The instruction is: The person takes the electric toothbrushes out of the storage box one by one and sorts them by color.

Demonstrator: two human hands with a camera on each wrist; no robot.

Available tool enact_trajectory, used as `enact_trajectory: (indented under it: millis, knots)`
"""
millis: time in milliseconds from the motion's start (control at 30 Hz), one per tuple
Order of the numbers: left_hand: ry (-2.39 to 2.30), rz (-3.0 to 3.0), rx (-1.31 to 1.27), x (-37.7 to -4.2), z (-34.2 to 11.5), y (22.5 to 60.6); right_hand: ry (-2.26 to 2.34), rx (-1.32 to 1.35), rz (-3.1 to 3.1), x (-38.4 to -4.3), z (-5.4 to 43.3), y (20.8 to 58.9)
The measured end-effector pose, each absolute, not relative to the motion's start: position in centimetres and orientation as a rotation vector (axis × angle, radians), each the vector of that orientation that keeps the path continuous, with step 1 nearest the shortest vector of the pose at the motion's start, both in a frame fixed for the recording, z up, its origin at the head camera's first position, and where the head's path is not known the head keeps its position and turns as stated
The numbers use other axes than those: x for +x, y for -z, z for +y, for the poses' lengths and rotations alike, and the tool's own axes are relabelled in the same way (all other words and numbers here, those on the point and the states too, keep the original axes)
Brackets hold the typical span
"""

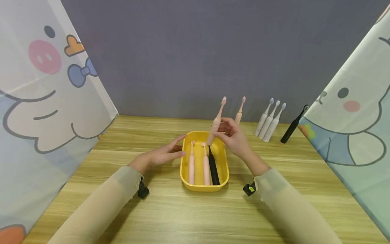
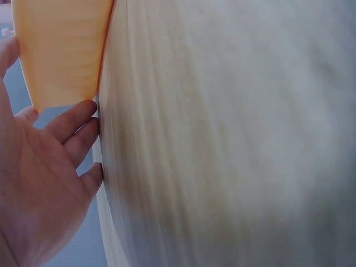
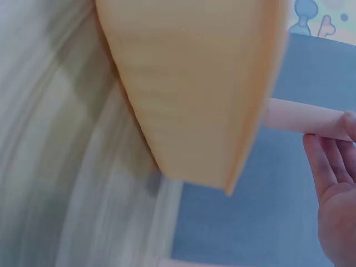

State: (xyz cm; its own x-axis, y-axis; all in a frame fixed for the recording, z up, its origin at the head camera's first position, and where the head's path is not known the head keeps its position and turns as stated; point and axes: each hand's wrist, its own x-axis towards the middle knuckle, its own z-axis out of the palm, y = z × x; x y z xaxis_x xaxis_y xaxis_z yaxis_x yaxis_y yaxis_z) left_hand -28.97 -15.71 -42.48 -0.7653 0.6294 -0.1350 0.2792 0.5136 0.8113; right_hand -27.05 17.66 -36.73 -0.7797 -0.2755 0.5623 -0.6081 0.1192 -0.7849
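Between thumb and fingers my right hand (image 1: 233, 137) pinches a pink electric toothbrush (image 1: 215, 126), brush head up and slightly tilted, over the far right part of a yellow tray (image 1: 182, 173). The right wrist view shows its pink handle (image 3: 306, 118) beside the tray's wall (image 3: 183, 100). My left hand (image 1: 161, 154) rests against the tray's left side with fingers extended; in the left wrist view its fingertips touch the tray's corner (image 2: 64, 61). Inside the tray lie two pink toothbrushes, one at the left (image 1: 191, 167) and one in the middle (image 1: 206, 169), next to a black toothbrush (image 1: 214, 168).
Behind my right hand another pink toothbrush (image 1: 239, 117) stands upright. Three white toothbrushes (image 1: 268, 126) stand in a row to its right, then a black toothbrush (image 1: 291, 129). A grey panel (image 1: 195, 61) closes off the back of the wooden table (image 1: 195, 217); printed cloths hang on both sides.
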Motion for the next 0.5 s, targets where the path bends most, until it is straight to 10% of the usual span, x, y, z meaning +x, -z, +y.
enact_trajectory:
  millis: [500]
  knots:
    - [-1.164,2.32,0.772,-29.1,-15.7,42.6,-1.61,0.599,-2.199,-27.3,23.5,36.5]
